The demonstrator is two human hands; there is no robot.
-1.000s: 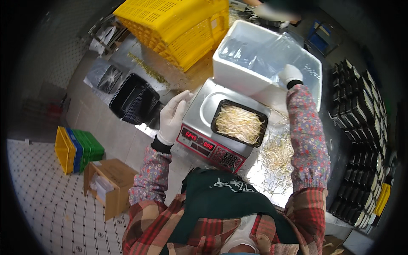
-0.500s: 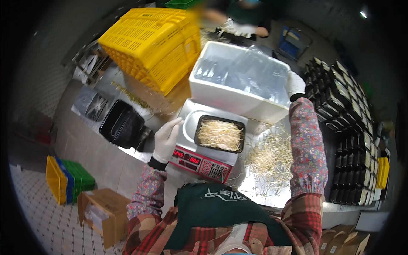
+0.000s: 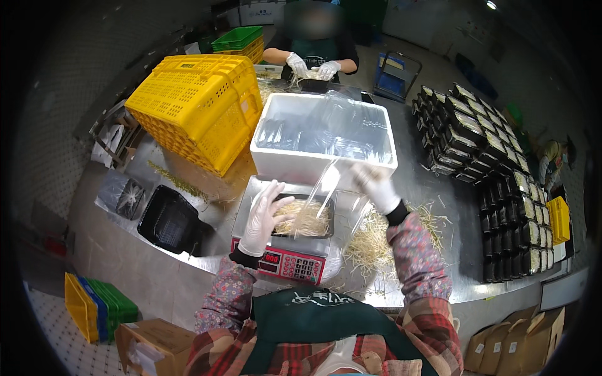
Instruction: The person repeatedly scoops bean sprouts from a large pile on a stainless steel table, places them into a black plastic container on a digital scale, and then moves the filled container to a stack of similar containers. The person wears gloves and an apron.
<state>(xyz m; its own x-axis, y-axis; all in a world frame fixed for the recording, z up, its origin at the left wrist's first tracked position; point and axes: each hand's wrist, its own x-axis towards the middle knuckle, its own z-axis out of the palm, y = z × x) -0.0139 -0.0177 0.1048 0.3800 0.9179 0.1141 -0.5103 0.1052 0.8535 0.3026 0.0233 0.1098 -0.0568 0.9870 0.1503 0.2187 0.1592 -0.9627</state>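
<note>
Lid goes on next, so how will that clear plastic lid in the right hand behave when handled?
The clear plastic lid looks thin and see-through, so probably light and flexible. The gloved right hand holds it by one edge, tilted; it may bend or slip.

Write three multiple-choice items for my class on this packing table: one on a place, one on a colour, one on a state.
1. Where does the black tray of sprouts sit?
A. on the scale
B. inside the white box
C. on the floor

2. What colour is the big crate left of the white box?
A. blue
B. yellow
C. red

3. What is the right hand doing?
A. resting flat on the table
B. pressing the scale's keys
C. holding a clear lid over the tray

Answers:
1. A, the tray rests on the scale's steel pan, above its red display.
2. B, its mesh walls are bright yellow.
3. C, the gloved fingers grip a clear plastic sheet-like lid above the tray, while the left hand rests on the sprouts.
</note>
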